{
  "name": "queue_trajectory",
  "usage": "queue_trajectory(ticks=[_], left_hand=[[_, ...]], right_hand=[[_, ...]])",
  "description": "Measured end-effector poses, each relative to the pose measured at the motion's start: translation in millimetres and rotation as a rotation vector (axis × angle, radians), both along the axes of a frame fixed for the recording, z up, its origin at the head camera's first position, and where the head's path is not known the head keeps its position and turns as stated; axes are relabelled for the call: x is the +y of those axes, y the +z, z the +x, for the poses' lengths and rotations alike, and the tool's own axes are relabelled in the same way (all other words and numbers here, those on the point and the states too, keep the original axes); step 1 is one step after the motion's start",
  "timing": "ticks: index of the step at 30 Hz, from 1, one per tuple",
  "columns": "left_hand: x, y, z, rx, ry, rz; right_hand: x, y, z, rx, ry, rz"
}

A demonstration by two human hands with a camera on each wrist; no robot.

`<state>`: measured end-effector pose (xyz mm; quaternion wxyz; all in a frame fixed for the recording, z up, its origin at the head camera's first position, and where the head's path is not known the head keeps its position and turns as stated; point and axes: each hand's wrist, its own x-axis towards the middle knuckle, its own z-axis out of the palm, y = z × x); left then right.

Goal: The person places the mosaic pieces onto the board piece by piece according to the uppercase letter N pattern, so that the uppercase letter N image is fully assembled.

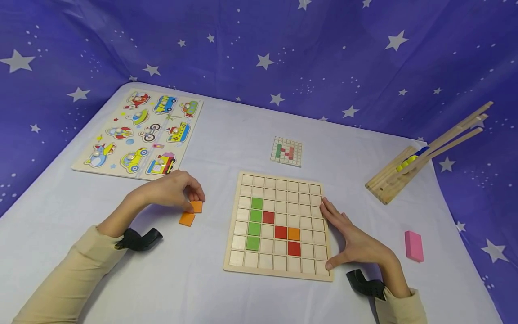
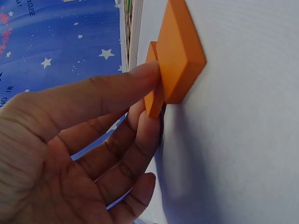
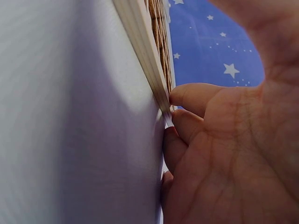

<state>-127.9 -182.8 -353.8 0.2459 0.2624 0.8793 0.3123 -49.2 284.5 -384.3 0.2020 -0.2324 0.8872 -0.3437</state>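
On the white table lies a wooden grid board point(image 1: 279, 274) with four green tiles in a column, three red tiles point(image 1: 294, 248) on a diagonal and one orange tile point(image 1: 293, 233). To its left, my left hand point(image 1: 171, 189) pinches a loose orange square tile point(image 1: 196, 207) between thumb and fingers. Another orange tile point(image 1: 186, 219) lies just nearer to me; it looms larger in the left wrist view. My right hand point(image 1: 356, 240) rests at the board's right side with fingers spread, fingertips along the edge and thumb at the near right corner.
A small pattern card point(image 1: 286, 151) lies beyond the board. At the far left is a vehicle peg puzzle point(image 1: 133, 130). A wooden stand with rods point(image 1: 388, 180) and yellow and blue pieces stands on the right, with a pink block point(image 1: 413, 246) nearer to me.
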Motion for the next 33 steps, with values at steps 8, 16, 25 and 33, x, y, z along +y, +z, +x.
queue_trajectory(ticks=[8,16,25,33], left_hand=[[1.8,0.2,-0.4,0.007,-0.005,0.016],[4.1,-3.3,-2.1,-0.001,0.018,0.020],[9.0,-4.7,-0.2,0.018,0.008,0.064],[18.5,-7.8,-2.3,0.035,0.017,0.106]], right_hand=[[0.4,-0.2,0.3,0.007,0.010,-0.009],[0.8,0.4,-0.1,0.010,0.015,-0.002],[1.7,0.1,0.4,0.014,0.020,-0.011],[3.4,0.0,0.8,0.023,0.022,-0.002]])
